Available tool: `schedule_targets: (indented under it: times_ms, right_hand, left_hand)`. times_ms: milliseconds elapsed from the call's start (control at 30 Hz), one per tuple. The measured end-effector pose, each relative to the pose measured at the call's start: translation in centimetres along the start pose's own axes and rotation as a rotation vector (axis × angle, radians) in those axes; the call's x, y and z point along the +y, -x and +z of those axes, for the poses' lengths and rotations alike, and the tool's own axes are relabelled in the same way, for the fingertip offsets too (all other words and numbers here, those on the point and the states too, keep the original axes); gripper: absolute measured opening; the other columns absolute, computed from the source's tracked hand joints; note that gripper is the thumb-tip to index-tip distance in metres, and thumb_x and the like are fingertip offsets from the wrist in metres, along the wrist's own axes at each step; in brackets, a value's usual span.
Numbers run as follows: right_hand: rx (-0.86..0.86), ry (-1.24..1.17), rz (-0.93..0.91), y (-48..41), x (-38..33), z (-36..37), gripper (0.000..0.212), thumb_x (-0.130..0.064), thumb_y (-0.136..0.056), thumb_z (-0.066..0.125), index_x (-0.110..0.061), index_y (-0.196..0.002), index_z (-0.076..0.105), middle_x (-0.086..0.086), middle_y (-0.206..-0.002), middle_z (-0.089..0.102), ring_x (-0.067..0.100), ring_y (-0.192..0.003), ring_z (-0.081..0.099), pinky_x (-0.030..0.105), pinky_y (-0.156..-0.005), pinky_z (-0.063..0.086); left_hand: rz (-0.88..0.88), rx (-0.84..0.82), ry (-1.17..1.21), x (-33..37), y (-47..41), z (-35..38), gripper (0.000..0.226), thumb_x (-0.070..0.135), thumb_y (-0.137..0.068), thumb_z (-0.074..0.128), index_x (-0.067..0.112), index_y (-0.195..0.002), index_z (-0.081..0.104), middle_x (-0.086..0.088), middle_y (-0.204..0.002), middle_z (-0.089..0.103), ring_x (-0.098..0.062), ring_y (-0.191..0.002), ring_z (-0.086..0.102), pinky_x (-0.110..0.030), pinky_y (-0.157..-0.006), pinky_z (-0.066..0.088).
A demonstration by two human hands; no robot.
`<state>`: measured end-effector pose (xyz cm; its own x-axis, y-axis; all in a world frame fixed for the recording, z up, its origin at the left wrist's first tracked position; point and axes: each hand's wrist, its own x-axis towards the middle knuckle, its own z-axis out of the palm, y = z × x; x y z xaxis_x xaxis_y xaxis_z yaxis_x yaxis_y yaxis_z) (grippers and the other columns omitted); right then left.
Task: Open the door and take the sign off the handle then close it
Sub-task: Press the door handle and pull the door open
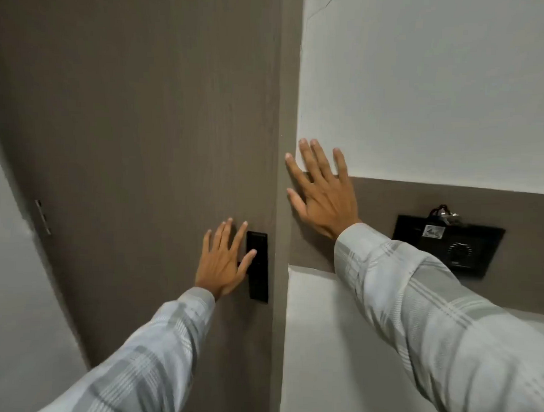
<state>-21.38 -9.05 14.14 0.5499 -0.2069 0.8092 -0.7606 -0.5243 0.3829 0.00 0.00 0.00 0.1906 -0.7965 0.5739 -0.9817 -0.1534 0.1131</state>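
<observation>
A grey-brown door (138, 115) fills the left and middle of the view and sits flush with its frame (288, 83). A black lock plate (258, 265) is mounted near the door's right edge. My left hand (222, 261) hovers over the door beside that plate, fingers spread, thumb across the plate; the handle lever is mostly hidden behind the hand. My right hand (322, 190) rests flat with spread fingers on the frame and the wall to its right. No sign is visible on this side.
A black wall panel (448, 244) with a dial and a key fob on top sits on the grey wall band at the right. White wall lies above and below it. A metal hinge (43, 217) shows at the door's left edge.
</observation>
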Motion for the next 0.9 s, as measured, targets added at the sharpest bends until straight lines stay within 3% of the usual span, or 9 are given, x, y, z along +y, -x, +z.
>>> schedule_targets:
  times_ms: [133,333,467,533,600,700,833,900]
  right_hand:
    - [0.077,0.118,-0.027,0.4,0.3,2.0,0.064,-0.045,-0.101,0.034,-0.014,-0.156,0.026,0.015,-0.163,0.025,0.030,-0.151,0.023,0.060,-0.119,0.023]
    - [0.125,0.136,-0.055,0.3,0.6,2.5,0.064,-0.045,-0.102,0.031,-0.012,-0.156,0.024,0.017,-0.162,0.025,0.031,-0.151,0.023,0.059,-0.119,0.021]
    - [0.122,0.136,-0.056,0.1,0.5,2.3,0.063,-0.044,-0.102,0.030,-0.012,-0.156,0.025,0.016,-0.162,0.026,0.031,-0.150,0.023,0.060,-0.119,0.020]
    - [0.126,0.129,-0.057,0.1,0.5,2.5,0.064,-0.045,-0.102,0.030,-0.012,-0.156,0.024,0.016,-0.162,0.025,0.031,-0.151,0.022,0.059,-0.119,0.019]
    - [0.119,0.130,-0.049,0.2,0.5,2.4,0.064,-0.045,-0.102,0.030,-0.012,-0.156,0.024,0.016,-0.163,0.024,0.031,-0.151,0.021,0.059,-0.120,0.019]
    - [0.122,0.121,-0.054,0.2,0.5,2.4,0.064,-0.045,-0.101,0.031,-0.012,-0.156,0.023,0.016,-0.163,0.024,0.031,-0.151,0.021,0.058,-0.120,0.018]
    - [0.115,0.105,-0.054,0.1,0.5,2.5,0.066,-0.046,-0.101,0.032,-0.012,-0.157,0.021,0.016,-0.163,0.022,0.031,-0.151,0.020,0.058,-0.120,0.019]
    - [0.111,0.092,-0.046,0.1,0.3,2.5,0.067,-0.046,-0.100,0.033,-0.013,-0.157,0.020,0.016,-0.164,0.021,0.031,-0.152,0.019,0.057,-0.121,0.018]
  left_hand:
    - [-0.096,-0.189,-0.057,-1.9,3.3,4.2,0.085,0.073,-0.088,0.001,0.024,-0.155,0.017,-0.016,-0.158,0.032,-0.031,-0.149,0.022,-0.051,-0.124,0.008]
    - [-0.189,-0.117,0.004,-0.4,3.2,5.7,0.079,0.069,-0.094,0.021,0.009,-0.137,0.049,-0.020,-0.135,0.056,-0.035,-0.135,0.042,-0.048,-0.124,0.016]
    - [-0.242,-0.097,0.070,0.1,3.2,5.8,0.071,0.064,-0.093,0.032,0.005,-0.123,0.059,-0.021,-0.122,0.065,-0.037,-0.122,0.053,-0.047,-0.118,0.027]
    - [-0.268,-0.113,0.104,0.4,3.3,5.7,0.064,0.061,-0.094,0.039,0.004,-0.115,0.062,-0.022,-0.112,0.069,-0.041,-0.112,0.058,-0.049,-0.106,0.041]
    - [-0.347,-0.172,0.182,0.7,3.4,5.4,0.069,0.067,-0.092,0.033,0.007,-0.110,0.060,-0.021,-0.100,0.070,-0.042,-0.099,0.063,-0.046,-0.084,0.051]
    - [-0.384,-0.214,0.255,0.4,3.6,5.5,0.075,0.074,-0.087,0.025,0.012,-0.111,0.059,-0.018,-0.091,0.071,-0.041,-0.089,0.067,-0.036,-0.069,0.044]
    - [-0.360,-0.248,0.282,-0.8,4.3,4.8,0.075,0.080,-0.084,0.026,0.020,-0.111,0.061,-0.006,-0.087,0.068,-0.035,-0.093,0.067,-0.038,-0.074,0.049]
    - [-0.286,-0.174,0.200,-1.6,4.7,3.9,0.072,0.080,-0.085,0.030,0.022,-0.113,0.062,-0.008,-0.102,0.070,-0.033,-0.105,0.063,-0.044,-0.089,0.052]
